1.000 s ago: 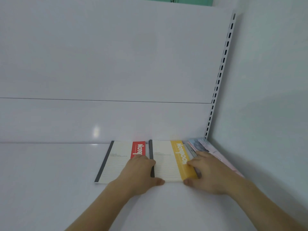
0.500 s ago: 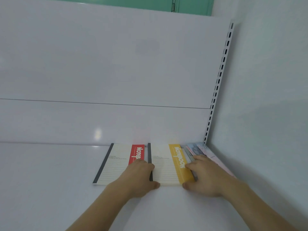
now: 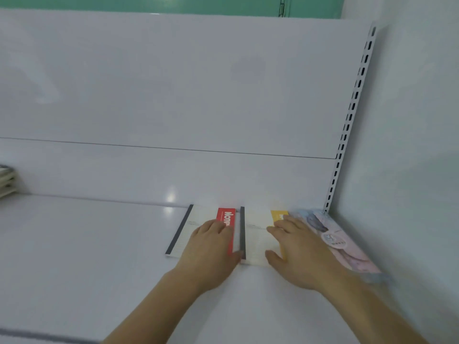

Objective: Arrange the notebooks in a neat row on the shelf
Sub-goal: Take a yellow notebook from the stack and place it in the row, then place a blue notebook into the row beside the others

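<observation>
Three notebooks lie flat side by side at the back right of the white shelf [image 3: 87, 244]. A cream notebook with a red band [image 3: 193, 224] is on the left, and my left hand [image 3: 211, 252] rests flat on it with straight fingers. To its right lies a cream notebook with a yellow band [image 3: 255, 229]; my right hand [image 3: 295, 254] lies flat across it, thumb at its near edge. A pink and blue notebook [image 3: 340, 242] sits against the right wall, partly under my right wrist.
The white back panel [image 3: 173, 95] rises behind the notebooks, with a slotted upright rail [image 3: 347, 127] in the right corner and a side wall [image 3: 409, 170] beyond it. A stack of notebooks [image 3: 7, 180] shows at the far left edge.
My right hand has moved left from the yellow notebook's right edge onto its cover. My left hand has slid onto the red-band notebook. The pink and blue notebook now shows more.
</observation>
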Tool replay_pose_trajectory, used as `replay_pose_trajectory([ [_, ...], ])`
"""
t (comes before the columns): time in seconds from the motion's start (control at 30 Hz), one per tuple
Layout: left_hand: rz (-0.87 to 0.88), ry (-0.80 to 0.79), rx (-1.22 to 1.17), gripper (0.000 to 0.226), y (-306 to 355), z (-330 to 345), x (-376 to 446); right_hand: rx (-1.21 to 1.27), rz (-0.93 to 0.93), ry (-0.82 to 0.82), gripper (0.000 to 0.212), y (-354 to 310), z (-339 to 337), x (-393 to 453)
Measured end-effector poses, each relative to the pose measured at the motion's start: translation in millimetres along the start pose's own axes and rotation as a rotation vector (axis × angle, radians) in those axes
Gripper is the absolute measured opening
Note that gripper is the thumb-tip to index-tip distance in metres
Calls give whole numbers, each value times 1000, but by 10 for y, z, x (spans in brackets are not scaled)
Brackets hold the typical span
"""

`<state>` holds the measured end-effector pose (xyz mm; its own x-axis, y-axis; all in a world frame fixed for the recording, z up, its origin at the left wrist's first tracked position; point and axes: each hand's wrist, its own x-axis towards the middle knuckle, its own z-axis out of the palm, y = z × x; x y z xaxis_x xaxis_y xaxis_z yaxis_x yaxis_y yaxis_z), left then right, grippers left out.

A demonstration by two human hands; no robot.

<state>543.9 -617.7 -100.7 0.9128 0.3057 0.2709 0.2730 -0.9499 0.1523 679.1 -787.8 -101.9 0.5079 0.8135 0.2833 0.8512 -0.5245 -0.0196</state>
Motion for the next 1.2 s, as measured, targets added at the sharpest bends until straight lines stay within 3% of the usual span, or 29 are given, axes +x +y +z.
replay_pose_trajectory([
  [0.13, -74, 98, -1, 50, -280, -130, -268, 49, -88, 27, 58, -509, 4, 62],
  [0.37, -217, 186, 51, 55, -1057, -572, -953, 72, -150, 19, 62, -1670, -65, 264],
  [0.8, -486, 280, 90, 53, -3147, -1577, -2836, 163, -407, 17, 65, -4623, 0, 640],
  [0.9, -566, 311, 96, 54, -3561, -1749, -3166, 197, -478, 40, 79, -5216, 59, 812],
  [1.2, -662, 307, 88, 56, -4892, -1956, -3433, 342, -522, 96, 68, -6453, 306, 1738],
])
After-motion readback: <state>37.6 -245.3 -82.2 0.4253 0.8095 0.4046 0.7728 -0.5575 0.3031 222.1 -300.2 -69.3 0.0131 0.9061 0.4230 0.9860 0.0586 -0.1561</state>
